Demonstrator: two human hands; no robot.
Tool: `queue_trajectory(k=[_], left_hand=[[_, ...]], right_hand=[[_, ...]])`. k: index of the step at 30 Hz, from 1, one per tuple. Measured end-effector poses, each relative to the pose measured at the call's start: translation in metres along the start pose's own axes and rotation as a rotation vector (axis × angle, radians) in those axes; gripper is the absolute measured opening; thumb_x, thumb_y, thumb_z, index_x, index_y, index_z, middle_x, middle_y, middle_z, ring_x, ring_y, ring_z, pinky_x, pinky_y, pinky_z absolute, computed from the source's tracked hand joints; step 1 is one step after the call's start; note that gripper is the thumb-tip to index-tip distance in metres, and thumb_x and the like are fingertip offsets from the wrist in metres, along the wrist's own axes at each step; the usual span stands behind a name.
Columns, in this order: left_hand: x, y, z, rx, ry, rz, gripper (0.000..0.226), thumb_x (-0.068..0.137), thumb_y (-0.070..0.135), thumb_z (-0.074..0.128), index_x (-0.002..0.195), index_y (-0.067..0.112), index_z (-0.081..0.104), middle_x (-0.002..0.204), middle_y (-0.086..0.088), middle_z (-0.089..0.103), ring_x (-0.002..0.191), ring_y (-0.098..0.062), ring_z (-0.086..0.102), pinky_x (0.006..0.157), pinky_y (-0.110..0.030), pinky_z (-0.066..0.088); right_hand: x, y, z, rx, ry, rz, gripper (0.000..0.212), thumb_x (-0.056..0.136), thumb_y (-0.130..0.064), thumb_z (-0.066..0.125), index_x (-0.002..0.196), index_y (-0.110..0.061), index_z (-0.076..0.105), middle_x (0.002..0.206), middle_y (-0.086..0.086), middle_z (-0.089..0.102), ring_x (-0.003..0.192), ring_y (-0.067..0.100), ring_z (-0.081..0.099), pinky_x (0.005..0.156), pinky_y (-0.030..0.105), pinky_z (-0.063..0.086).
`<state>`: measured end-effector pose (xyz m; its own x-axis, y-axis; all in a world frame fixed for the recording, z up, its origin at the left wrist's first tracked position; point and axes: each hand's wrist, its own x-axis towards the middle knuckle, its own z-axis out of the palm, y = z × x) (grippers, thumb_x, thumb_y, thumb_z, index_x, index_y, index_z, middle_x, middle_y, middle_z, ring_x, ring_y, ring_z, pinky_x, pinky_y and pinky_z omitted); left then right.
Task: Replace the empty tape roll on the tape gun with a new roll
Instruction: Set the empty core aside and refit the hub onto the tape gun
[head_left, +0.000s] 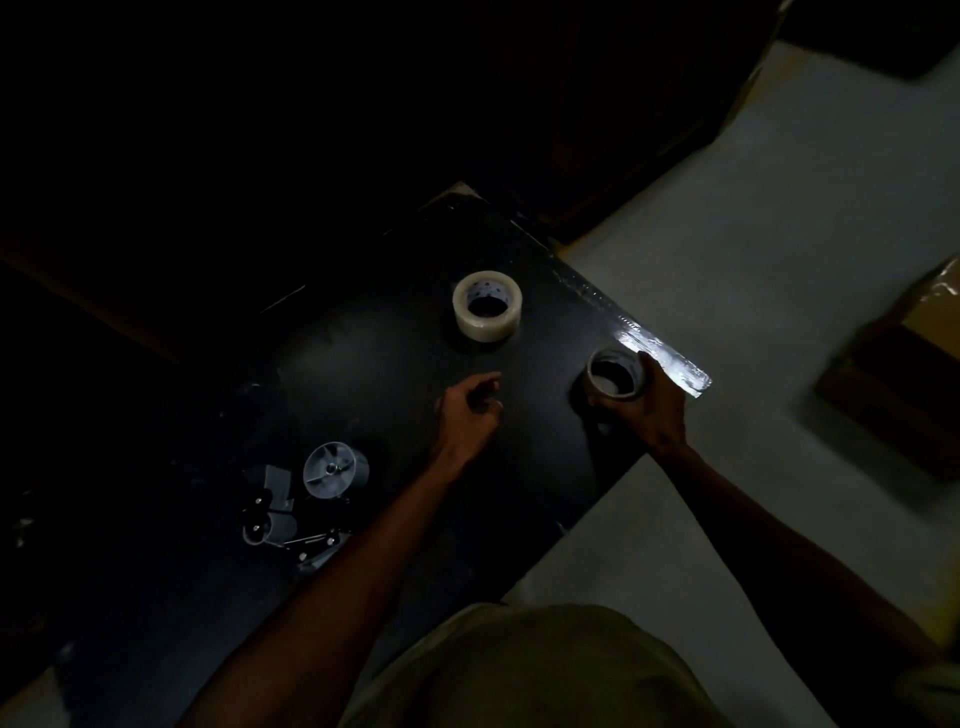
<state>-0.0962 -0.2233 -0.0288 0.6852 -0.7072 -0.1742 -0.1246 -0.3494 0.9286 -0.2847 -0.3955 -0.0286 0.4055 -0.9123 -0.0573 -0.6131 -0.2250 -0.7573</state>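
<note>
Gripping the empty tape roll (616, 374), the right hand (649, 410) had its fingers wrapped round the bare core's near side, with the thumb up against its right wall. The core stood on end at the right edge of the dark table (363, 364), its hollow facing up, and it was too dim to tell whether it rested on the surface or was lifted just clear. A shiny strip of tape (654, 348) ran along that table edge just beyond the hand.

The left hand (467, 410) hovered over the middle of the table, loosely half open with the fingers curled and nothing in it. Farther off and a little to its right, the new tape roll (487, 305) lay flat on the table, thick with clear tape, well apart from both hands.

The tape gun (306, 499) lay on the near left part of the table, on its side, its grey spool hub (335, 470) bare and pointing upward; the rest of its frame was hard to make out in the dark. Pale floor (779, 260) showed to the right of the table, with a cardboard box (930, 312) at the far right.
</note>
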Motion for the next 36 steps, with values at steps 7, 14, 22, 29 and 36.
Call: queue_trajectory(k=[7,14,22,29,36], left_hand=[[-0.004,-0.009,-0.014,0.005,0.034,-0.007,0.041,0.081,-0.006,0.060,0.118,0.010,0.064,0.109,-0.011,0.068,0.094,-0.012,0.064,0.080,-0.008,0.049],[-0.019,-0.009,-0.031,-0.036,0.064,-0.003,0.043,0.078,-0.010,0.064,0.120,0.001,0.060,0.107,-0.012,0.066,0.086,-0.008,0.061,0.074,-0.004,0.048],[-0.057,-0.020,-0.077,0.006,0.161,0.029,0.042,0.079,-0.002,0.066,0.119,0.010,0.063,0.103,-0.004,0.068,0.092,-0.010,0.065,0.084,-0.014,0.051],[-0.103,-0.043,-0.116,-0.110,0.377,-0.066,0.036,0.080,-0.007,0.061,0.114,0.004,0.064,0.101,-0.007,0.069,0.087,-0.009,0.065,0.074,-0.015,0.051],[-0.154,-0.050,-0.151,-0.284,0.580,-0.045,0.027,0.082,-0.008,0.062,0.106,0.002,0.066,0.098,-0.009,0.071,0.091,-0.015,0.068,0.077,-0.019,0.055]], right_hand=[[0.003,0.001,0.004,-0.033,-0.004,0.005,0.100,0.048,-0.035,0.095,0.133,-0.010,0.049,0.130,0.007,0.058,0.119,0.018,0.054,0.093,0.016,0.036],[-0.005,-0.009,0.018,-0.043,0.018,-0.202,0.109,0.048,-0.052,0.090,0.140,-0.018,0.040,0.148,0.005,0.039,0.137,0.031,0.040,0.107,0.051,0.039],[-0.052,-0.075,0.062,-0.021,-0.224,-0.440,0.083,0.061,-0.042,0.088,0.130,-0.009,0.056,0.137,0.012,0.055,0.132,0.025,0.047,0.112,0.039,0.037],[-0.121,-0.098,0.114,-0.049,-0.555,-0.489,0.074,0.058,-0.048,0.088,0.119,-0.013,0.065,0.123,0.003,0.065,0.114,0.016,0.061,0.101,0.034,0.048],[-0.174,-0.107,0.142,-0.153,-0.980,-0.268,0.073,0.059,-0.045,0.089,0.119,-0.013,0.063,0.096,-0.003,0.070,0.082,0.006,0.066,0.074,0.018,0.055]])
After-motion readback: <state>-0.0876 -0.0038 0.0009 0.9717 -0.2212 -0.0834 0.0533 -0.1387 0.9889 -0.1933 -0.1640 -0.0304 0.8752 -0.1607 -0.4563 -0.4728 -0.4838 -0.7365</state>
